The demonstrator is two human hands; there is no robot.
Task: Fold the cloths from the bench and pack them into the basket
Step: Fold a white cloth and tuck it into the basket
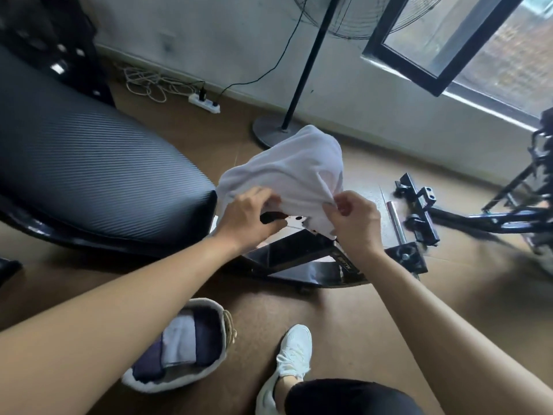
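A pale white cloth billows in the air above the bench's metal frame, held up by both hands. My left hand grips its lower left edge. My right hand pinches its lower right corner between thumb and fingers. The padded ribbed bench slopes across the left side with no cloth visible on it. Down near my left forearm, a light woven basket stands on the floor and holds folded cloths, purple ones and a pale lilac one.
The bench's black metal frame and a chrome bar lie under the cloth. A fan stand, a power strip with cables and gym equipment ring the brown floor. My white shoe is beside the basket.
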